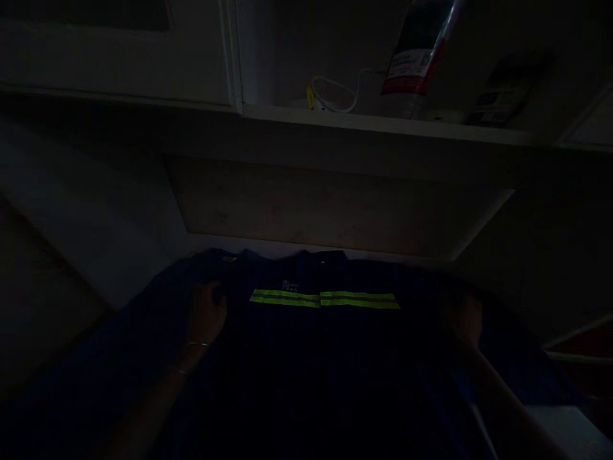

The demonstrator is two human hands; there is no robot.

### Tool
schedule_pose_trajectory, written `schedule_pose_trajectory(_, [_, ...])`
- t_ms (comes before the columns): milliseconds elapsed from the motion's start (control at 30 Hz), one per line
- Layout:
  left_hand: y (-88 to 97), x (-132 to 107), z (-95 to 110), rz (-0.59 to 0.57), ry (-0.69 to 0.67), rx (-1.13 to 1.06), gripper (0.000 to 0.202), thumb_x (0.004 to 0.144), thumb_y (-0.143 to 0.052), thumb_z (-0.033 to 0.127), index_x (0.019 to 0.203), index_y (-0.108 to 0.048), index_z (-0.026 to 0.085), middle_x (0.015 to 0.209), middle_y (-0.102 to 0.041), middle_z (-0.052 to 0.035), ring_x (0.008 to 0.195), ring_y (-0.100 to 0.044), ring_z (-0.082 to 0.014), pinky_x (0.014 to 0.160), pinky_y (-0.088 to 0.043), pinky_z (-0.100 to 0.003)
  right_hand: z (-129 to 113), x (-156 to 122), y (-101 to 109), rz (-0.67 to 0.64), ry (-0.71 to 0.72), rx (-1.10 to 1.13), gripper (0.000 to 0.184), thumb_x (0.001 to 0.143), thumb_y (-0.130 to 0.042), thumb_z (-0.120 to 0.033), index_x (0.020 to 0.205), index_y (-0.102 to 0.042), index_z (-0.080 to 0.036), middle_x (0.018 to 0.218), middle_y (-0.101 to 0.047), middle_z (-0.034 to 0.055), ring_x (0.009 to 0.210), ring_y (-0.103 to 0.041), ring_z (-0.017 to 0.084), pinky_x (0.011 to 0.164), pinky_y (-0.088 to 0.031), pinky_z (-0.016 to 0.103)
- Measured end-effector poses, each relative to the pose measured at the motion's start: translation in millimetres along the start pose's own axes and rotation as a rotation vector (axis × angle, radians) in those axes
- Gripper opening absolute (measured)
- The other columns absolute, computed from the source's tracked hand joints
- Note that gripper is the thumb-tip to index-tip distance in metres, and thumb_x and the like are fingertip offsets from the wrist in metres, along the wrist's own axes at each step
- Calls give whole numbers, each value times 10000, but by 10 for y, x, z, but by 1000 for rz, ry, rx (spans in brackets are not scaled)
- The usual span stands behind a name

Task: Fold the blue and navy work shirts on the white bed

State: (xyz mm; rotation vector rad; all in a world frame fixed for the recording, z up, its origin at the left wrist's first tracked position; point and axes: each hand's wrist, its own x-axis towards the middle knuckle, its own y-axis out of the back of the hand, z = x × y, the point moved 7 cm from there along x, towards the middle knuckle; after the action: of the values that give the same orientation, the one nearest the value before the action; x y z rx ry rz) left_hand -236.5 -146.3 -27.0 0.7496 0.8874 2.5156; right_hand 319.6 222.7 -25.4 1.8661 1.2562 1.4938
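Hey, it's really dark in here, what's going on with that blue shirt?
A person has a dark blue garment with yellow-green reflective stripes spread flat before them. The left hand rests near one shoulder of it, the right hand near the other. Too dim to tell whether either grip is closed on the cloth. A bottle and a cable sit on the shelf above.

Navy work jacket [306,358] lies spread flat, collar at the far edge, two neon-yellow reflective bands [324,299] running across its upper part.
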Motion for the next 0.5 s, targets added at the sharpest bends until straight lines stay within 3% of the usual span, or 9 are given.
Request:
schedule_pose_trajectory(67, [-404, -171, 388, -143, -222, 100, 469, 902, -403, 382, 1264, -551, 123, 1348, -557, -179, 1282, -488, -285, 1113, -365, -486, -466, -106, -205, -170, 193, -53, 573, 954, -296, -464, 1382, -512, -150, 1426, -492, 176, 1291, -475, 325, 1004, -442, 487])
schedule_pose_trajectory(100, [-617, -283, 483, -224, -272, 162, 498, 921, -381, 423, 1302, -543, 146, 1418, -520, -161, 1345, -430, -295, 1137, -317, -525, -658, -201, -345, -288, 310, -105, 544, 967, -277, -442, 1412, -481, -205, 1490, -438, 119, 1346, -417, 300, 1072, -374, 517])
schedule_pose_trajectory(167, [-987, -497, 477, -393, -313, 326, 542, 936, -349, 486, 1379, -497, 212, 1532, -409, -106, 1438, -288, -333, 1143, -203, -651, -807, -418, -628, -539, 476, -238, 500, 976, -260, -373, 1438, -440, -302, 1561, -346, 37, 1415, -319, 281, 1113, -262, 614])
schedule_pose_trajectory(233, [-1177, -607, 293, -497, -314, 446, 573, 936, -334, 523, 1428, -447, 251, 1566, -350, -72, 1457, -243, -351, 1132, -164, -685, -680, -550, -796, -691, 547, -363, 501, 961, -280, -297, 1434, -432, -364, 1592, -278, -12, 1453, -233, 287, 1104, -195, 678])
schedule_pose_trajectory(300, [-1178, -588, 105, -516, -345, 488, 587, 936, -335, 521, 1445, -427, 244, 1566, -347, -77, 1447, -278, -336, 1149, -213, -607, -441, -535, -800, -714, 534, -441, 523, 945, -300, -255, 1440, -427, -367, 1598, -262, -23, 1462, -203, 289, 1115, -184, 658])
schedule_pose_trajectory(367, [-1055, -510, 0, -494, -375, 540, 578, 932, -352, 496, 1425, -463, 214, 1541, -387, -113, 1430, -317, -339, 1143, -253, -563, -229, -426, -647, -645, 420, -462, 518, 954, -290, -272, 1453, -420, -326, 1584, -301, -1, 1446, -240, 290, 1124, -201, 627])
schedule_pose_trajectory(433, [-889, -511, 33, -478, -392, 624, 572, 927, -371, 448, 1380, -513, 128, 1504, -420, -189, 1414, -336, -371, 1135, -248, -586, -135, -361, -384, -529, 271, -420, 500, 977, -258, -317, 1429, -461, -250, 1543, -381, 48, 1395, -336, 294, 1116, -255, 595])
schedule_pose_trajectory(500, [-708, -721, 238, -454, -436, 660, 564, 929, -380, 410, 1344, -536, 63, 1492, -419, -227, 1412, -335, -384, 1147, -212, -608, -214, -457, -55, -371, 210, -312, 503, 993, -244, -359, 1376, -514, -176, 1502, -433, 99, 1339, -414, 293, 1102, -318, 540])
